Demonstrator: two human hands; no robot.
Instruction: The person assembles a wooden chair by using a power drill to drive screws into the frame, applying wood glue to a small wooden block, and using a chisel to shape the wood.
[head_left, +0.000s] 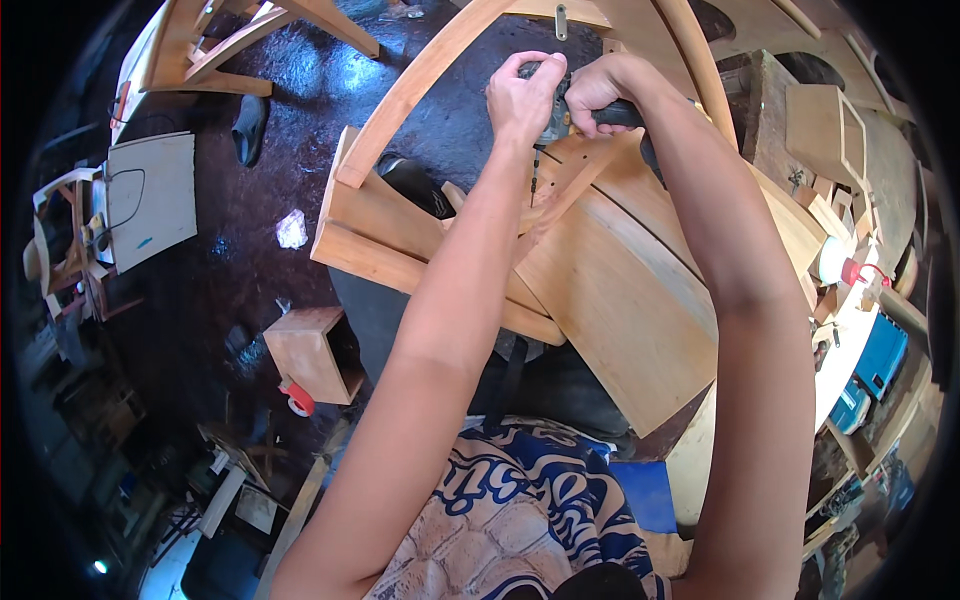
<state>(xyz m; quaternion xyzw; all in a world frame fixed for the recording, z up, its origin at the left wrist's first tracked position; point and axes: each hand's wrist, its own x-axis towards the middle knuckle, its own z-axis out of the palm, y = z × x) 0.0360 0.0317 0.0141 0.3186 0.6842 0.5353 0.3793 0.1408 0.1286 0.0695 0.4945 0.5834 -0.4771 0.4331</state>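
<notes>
Both hands clamp a power drill [572,112], left hand [523,97] steadying its nose, right hand [598,88] curled around the grip, keeping the bit [535,172] plumb over the wooden chair frame [600,270].

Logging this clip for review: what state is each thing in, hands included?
Left hand: closed over the top of the power drill.
Right hand: gripping the drill's handle.
Power drill: held upright, bit pointing down at the wood.
Wooden chair frame: unfinished, tilted on its side.
Small wooden box: on the floor, open side facing right.
White bottle: red cap on.
</notes>
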